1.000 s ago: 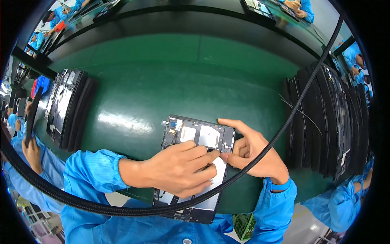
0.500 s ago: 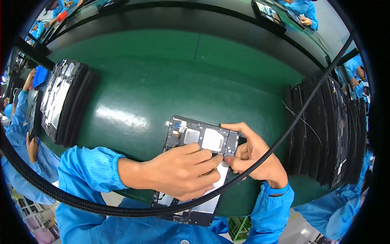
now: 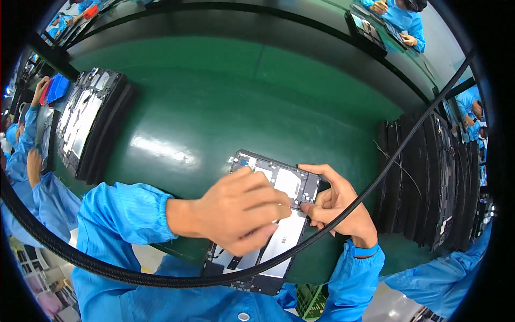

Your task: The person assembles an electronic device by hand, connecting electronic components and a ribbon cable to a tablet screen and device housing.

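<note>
An opened tablet frame (image 3: pixel 281 244), black with silver-white panels and small parts along its top, lies tilted on the green table near its front edge. My right hand (image 3: pixel 343 206) grips its right edge, with the thumb on the face near the upper right and fingers behind or beside the edge. My left hand (image 3: pixel 238 209) is over the middle of the frame, its fingers curled together toward the right. The back of this hand hides its fingertips, and whatever they may pinch cannot be made out. A thick black braided cable (image 3: pixel 155 280) crosses the view in front of the frame.
Stacked tablet frames with black padding (image 3: pixel 91 121) stand at the left of the green table (image 3: pixel 225 96). A larger row of black padded frames (image 3: pixel 416 182) is at the right, with a thin loose wire. Co-workers in blue sit around. A green crate (image 3: pixel 311 300) is below the front edge.
My left hand has lifted a little and its fingers have curled in more, baring more of the pale panel. My right hand keeps its grip on the frame. The whole view has shifted slightly.
</note>
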### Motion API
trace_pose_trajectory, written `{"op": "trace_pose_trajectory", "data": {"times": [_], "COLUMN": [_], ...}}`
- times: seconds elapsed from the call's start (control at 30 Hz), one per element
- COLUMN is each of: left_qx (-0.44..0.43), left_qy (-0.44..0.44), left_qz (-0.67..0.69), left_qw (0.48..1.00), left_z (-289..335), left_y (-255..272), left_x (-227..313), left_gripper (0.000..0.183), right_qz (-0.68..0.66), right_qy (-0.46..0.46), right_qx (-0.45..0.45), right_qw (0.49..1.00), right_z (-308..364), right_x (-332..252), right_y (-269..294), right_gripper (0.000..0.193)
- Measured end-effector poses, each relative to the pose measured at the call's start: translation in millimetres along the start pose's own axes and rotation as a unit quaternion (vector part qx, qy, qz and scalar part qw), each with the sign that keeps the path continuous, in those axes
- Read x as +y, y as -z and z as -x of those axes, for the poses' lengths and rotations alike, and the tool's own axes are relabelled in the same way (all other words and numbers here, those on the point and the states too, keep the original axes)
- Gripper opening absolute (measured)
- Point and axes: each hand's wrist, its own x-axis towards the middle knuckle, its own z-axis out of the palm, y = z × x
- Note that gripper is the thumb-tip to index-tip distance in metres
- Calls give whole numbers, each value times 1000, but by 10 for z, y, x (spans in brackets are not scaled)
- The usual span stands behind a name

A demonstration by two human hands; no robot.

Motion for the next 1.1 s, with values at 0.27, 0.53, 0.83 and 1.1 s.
{"op": "trace_pose_trajectory", "data": {"times": [0.27, 0.53, 0.83, 1.1], "left_qx": [127, 23, 38, 33], "left_qy": [-23, -135, -197, -210], "left_qz": [9, 22, 17, 19], "left_qw": [992, 990, 979, 977], "left_z": [444, 689, 813, 823], "left_y": [287, 452, 450, 417], "left_x": [-252, -234, -147, -121], "left_gripper": [30, 18, 11, 11], "right_qz": [16, 337, 396, 412], "right_qy": [203, 436, 393, 362], "right_qx": [142, 133, 2, 3], "right_qw": [969, 824, 830, 836], "right_z": [-55, -178, -370, -283], "right_x": [232, -133, -275, -279], "right_y": [-96, -676, -911, -1009], "right_gripper": [54, 28, 22, 17]}}
